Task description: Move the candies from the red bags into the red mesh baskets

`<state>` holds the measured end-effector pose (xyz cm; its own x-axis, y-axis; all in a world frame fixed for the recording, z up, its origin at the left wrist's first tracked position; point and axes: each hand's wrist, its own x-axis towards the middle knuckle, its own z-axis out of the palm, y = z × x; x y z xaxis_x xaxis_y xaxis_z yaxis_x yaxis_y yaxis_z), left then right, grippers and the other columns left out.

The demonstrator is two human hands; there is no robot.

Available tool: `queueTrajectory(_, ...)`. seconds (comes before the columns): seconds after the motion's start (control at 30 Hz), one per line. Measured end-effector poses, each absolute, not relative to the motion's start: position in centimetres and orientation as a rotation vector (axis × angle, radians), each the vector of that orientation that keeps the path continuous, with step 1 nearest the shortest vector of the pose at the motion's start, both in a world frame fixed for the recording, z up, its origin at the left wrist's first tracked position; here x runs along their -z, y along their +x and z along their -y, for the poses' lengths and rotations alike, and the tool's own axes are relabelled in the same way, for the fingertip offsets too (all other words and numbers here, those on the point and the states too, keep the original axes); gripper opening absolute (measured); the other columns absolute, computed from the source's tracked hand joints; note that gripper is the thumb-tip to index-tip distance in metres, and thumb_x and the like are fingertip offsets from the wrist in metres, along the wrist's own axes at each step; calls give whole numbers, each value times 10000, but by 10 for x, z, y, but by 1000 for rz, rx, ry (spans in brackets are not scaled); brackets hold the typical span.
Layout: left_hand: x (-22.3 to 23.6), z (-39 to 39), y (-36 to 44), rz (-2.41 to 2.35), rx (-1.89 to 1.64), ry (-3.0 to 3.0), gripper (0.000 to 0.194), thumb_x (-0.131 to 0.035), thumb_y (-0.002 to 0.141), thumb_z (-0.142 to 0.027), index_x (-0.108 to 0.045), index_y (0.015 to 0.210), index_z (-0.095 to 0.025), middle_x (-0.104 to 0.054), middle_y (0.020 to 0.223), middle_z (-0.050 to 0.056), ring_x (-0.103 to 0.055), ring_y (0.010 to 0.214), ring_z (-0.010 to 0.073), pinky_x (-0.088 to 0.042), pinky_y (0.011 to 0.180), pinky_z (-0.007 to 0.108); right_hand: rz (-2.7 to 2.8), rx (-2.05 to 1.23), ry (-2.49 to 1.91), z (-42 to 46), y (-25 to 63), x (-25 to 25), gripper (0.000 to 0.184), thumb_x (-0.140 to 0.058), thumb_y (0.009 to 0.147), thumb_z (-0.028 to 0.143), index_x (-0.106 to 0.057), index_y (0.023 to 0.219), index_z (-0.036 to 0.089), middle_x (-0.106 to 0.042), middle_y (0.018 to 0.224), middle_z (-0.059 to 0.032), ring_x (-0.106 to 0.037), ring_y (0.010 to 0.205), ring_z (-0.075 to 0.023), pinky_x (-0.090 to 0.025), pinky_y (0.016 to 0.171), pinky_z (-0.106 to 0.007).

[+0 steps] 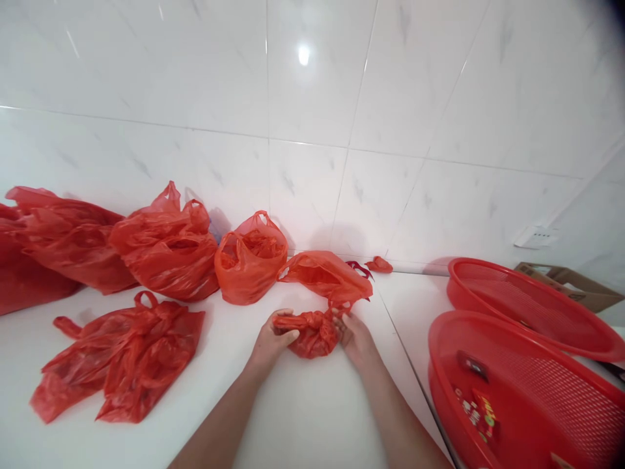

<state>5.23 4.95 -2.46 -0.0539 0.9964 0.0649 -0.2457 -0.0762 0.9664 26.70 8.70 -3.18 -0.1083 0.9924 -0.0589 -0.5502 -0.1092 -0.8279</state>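
Observation:
Between my hands is a small knotted red plastic bag, resting on or just above the white table. My left hand is closed on the bag's left end, thumb on top. On the other side, my right hand pinches the loose end by the knot. Just behind them lies a larger red plastic bag, its mouth sagging open. Whatever is inside the small bag cannot be made out.
Several filled red bags line the tiled wall. Flattened red bags lie at left. A tiny red bundle is by the wall. Two red baskets stand at right, small packets in the nearer; a cardboard box is behind.

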Motion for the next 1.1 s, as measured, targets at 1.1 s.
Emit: queueTrajectory(1.1,28,-46,60,-1076,-1461,973,460,-621,754,-537,-666,981,-140,-703,974,101,-644,947,253,-480,882,380,603,-1970,-522,-65,236,30,201,-767,685,291,-595,752,212,-630,736,58,-365,423,-18,-298,398,-148)
